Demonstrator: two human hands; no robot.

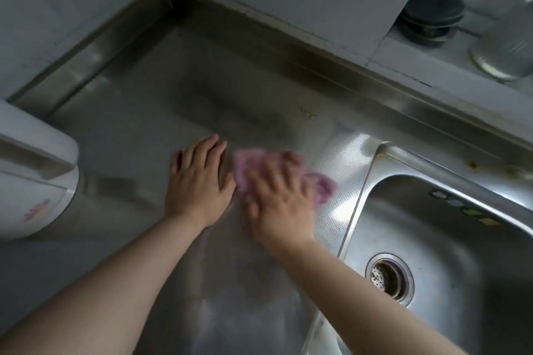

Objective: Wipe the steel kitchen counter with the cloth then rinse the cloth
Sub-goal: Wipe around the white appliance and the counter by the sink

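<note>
The right hand is pressing flat, fingers spread and blurred, on the pink cloth, which is lying on the steel table just beside the sink rim. The left hand is resting palm-down with straight fingers on the table, at nine o'clock from the cloth and grasping nothing. A white appliance is standing at nine o'clock, well apart from both hands.
</note>
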